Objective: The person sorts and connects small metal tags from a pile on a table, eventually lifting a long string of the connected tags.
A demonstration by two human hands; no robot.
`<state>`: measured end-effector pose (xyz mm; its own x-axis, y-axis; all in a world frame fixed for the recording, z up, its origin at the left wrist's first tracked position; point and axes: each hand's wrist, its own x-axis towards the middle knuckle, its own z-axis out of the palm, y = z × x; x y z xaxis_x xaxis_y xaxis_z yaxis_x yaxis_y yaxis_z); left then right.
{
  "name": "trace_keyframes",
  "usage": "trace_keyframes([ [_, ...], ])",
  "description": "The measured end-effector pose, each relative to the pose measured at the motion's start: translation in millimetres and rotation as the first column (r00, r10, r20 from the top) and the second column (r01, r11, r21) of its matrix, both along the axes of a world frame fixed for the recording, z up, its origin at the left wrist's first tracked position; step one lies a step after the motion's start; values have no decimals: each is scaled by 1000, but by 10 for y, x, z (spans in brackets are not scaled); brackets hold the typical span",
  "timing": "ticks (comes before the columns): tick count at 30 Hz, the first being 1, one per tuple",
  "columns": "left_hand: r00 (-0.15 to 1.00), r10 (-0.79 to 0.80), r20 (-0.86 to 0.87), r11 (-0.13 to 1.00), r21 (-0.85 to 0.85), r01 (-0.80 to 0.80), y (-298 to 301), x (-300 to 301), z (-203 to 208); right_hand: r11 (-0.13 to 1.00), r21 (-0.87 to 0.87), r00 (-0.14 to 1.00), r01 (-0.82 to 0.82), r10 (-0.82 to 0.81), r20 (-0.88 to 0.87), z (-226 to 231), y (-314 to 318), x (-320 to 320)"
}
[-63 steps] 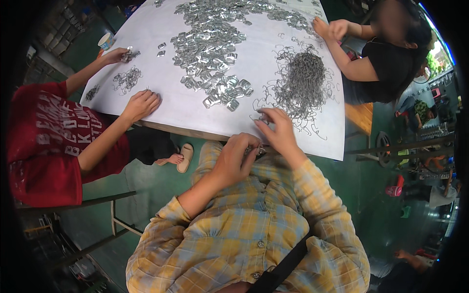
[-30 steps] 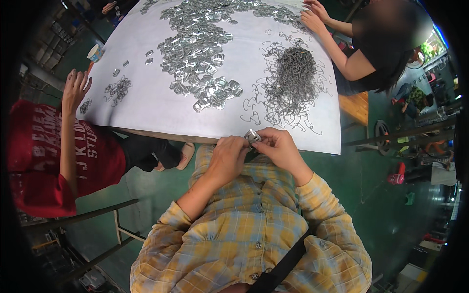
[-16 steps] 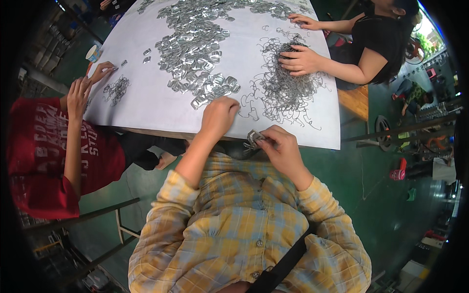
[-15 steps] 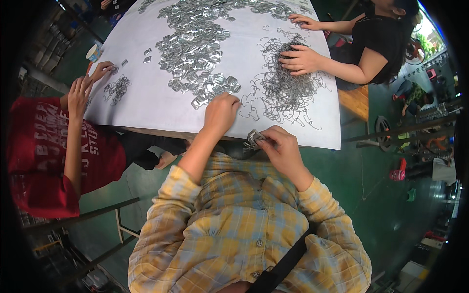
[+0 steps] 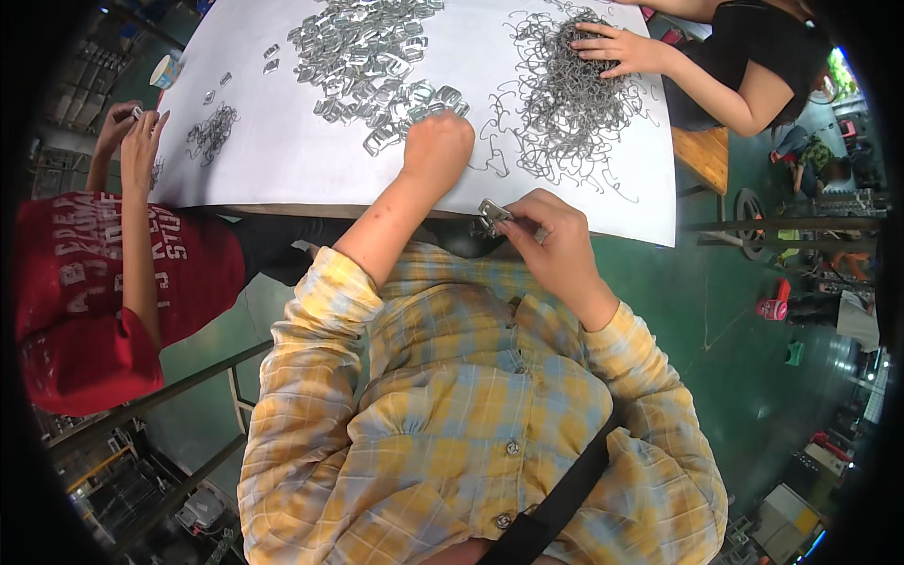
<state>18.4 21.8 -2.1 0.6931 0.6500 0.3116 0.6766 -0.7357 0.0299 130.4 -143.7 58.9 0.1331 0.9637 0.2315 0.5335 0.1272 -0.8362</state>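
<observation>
My left hand [image 5: 436,149] reaches out over the white table [image 5: 301,160] and closes its fingers on the near edge of a heap of small flat metal buckles [image 5: 377,66]. Whether it has one in its grip I cannot tell. My right hand [image 5: 546,235] stays at the table's front edge, pinching a small metal buckle [image 5: 492,215] with a wire piece in it. A tangled heap of bent wire clips [image 5: 565,94] lies just beyond my right hand.
A person in a red shirt [image 5: 104,273] sits at the left with both hands raised by a small wire pile [image 5: 213,134]. Another person's hand [image 5: 621,49] rests on the wire heap at the right. A paper cup [image 5: 167,70] stands far left. Green floor lies below.
My left hand left my right hand and stretched forward to the buckle heap. My right hand kept its buckle near the table edge. The person at the right laid a hand on the wire heap.
</observation>
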Motion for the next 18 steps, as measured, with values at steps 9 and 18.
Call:
trace_keyframes([
  [9, 772, 272, 574, 601, -728, 330, -335, -424, 387, 998, -57, 1000, 17, -18, -4, -109, 66, 1],
  [18, 708, 50, 704, 743, -500, 445, -780, -510, 441, 999, -30, 1000, 15, -14, 19, -132, 136, -65],
])
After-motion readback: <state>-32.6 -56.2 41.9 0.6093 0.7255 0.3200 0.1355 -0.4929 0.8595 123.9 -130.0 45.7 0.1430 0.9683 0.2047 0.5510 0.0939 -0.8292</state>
